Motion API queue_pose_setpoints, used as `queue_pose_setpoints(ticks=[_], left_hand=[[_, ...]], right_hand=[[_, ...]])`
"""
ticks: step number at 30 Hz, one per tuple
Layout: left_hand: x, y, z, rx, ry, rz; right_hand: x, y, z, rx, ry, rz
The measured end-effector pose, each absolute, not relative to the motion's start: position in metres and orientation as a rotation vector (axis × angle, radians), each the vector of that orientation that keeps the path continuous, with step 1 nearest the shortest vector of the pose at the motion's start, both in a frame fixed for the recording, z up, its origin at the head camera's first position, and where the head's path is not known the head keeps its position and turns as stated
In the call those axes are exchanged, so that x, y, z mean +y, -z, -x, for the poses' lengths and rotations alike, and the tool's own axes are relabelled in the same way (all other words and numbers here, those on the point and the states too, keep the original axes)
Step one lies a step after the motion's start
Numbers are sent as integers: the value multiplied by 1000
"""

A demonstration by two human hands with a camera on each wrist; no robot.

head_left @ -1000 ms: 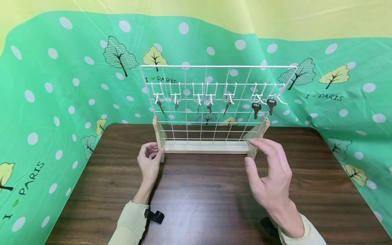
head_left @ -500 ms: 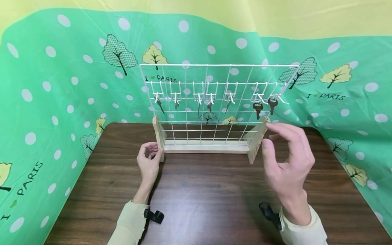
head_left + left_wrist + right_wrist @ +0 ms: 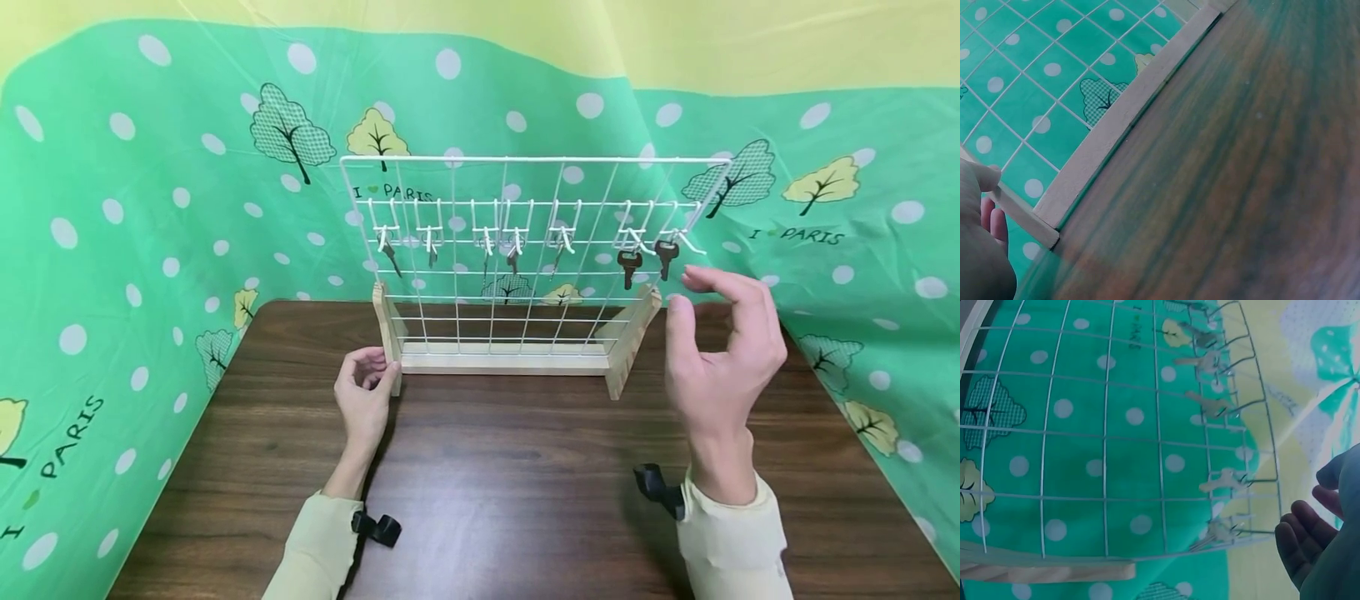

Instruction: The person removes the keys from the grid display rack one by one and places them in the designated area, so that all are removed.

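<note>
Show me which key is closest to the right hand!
The rightmost key, near the right end of the white wire grid: it hangs close to the right hand's fingertips, while the other keys hang farther left.

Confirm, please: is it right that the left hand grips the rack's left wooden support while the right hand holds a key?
Not quite: the right hand holds nothing, as the head view shows; the left hand does grip the left wooden support.
</note>
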State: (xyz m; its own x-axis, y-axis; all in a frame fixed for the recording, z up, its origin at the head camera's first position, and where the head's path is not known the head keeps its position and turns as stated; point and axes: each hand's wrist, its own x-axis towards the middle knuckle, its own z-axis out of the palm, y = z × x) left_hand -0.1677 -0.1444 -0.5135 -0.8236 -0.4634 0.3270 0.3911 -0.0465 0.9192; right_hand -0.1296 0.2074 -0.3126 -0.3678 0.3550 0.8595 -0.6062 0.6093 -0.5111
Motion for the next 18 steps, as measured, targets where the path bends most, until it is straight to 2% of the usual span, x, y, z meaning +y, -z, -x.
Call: queue_pose_setpoints(ticks=[18], left_hand=[[-145,514,167,-1676,1915,-88]], right_hand=[[229,320,166,-1497,-1340,-70]])
